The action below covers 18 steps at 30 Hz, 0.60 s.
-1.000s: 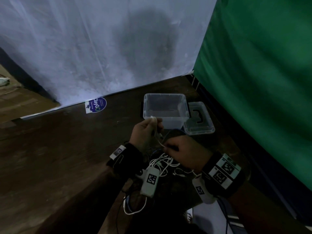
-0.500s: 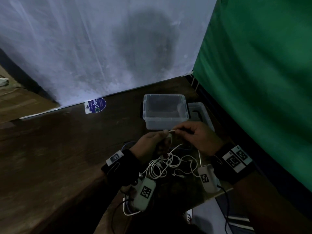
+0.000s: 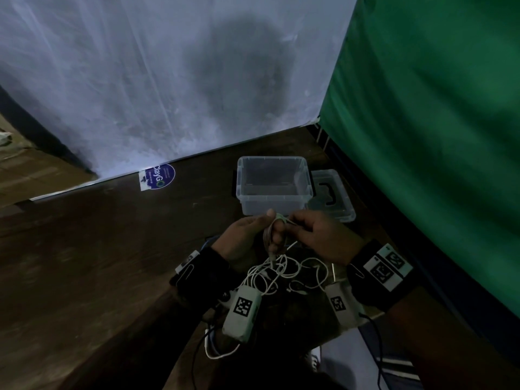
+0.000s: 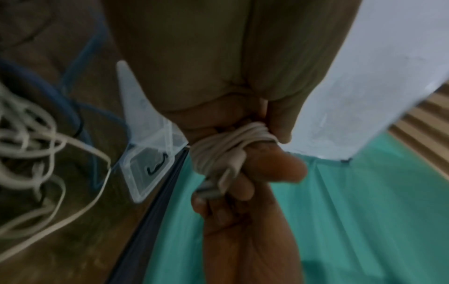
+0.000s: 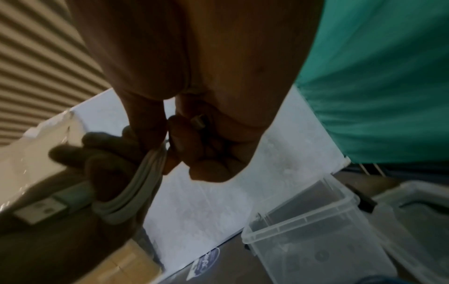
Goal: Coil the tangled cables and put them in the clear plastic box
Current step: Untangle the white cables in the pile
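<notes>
White plastic sheeting [image 3: 140, 80] hangs behind my dark wooden table [image 3: 98, 249], with a green curtain [image 3: 436, 122] closing off the three o'clock side. At twelve o'clock from my hands sits the clear plastic box [image 3: 274, 184], open and with nothing in it that I can make out; its lid [image 3: 332, 195] lies flat just beside it at one o'clock, black handle up. At ten o'clock, where the table meets the sheeting, there is a round blue sticker [image 3: 159, 176] on which I read "ClayGo"; the smaller print is too fine to read. My left hand [image 3: 247, 237] has several turns of white cable [image 4: 218, 151] wound round its fingers, thumb pressed on the bundle to keep it in place. My right hand [image 3: 318, 235] touches it from three o'clock, fingers curled, thumb and forefinger pinching the same cable where it leaves the coil; a small metal plug [image 5: 199, 120] shows between those fingers. At six o'clock below both hands the loose cable tangle [image 3: 281, 274] lies on the table, a blue cable [image 4: 70, 107] partly under it. Both wrist-worn units carry black-and-white square marker tags [image 3: 242, 305].
</notes>
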Each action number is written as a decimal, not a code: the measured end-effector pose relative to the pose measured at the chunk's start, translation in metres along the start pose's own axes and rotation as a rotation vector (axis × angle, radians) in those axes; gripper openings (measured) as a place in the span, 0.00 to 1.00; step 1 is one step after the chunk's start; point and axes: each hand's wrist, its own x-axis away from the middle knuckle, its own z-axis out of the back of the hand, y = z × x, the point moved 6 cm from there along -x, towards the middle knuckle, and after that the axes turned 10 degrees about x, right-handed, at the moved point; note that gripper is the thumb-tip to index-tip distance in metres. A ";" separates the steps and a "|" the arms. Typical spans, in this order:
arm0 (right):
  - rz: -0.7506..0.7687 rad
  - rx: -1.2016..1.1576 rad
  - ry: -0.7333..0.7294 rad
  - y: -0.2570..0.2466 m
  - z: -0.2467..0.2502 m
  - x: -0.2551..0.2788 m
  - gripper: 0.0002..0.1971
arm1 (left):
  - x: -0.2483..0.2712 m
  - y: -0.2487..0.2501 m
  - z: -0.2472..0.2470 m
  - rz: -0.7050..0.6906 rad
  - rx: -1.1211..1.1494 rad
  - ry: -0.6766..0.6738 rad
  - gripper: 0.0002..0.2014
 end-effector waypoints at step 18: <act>0.077 0.000 0.295 -0.004 -0.003 0.000 0.15 | 0.003 0.014 0.002 -0.180 -0.031 0.229 0.11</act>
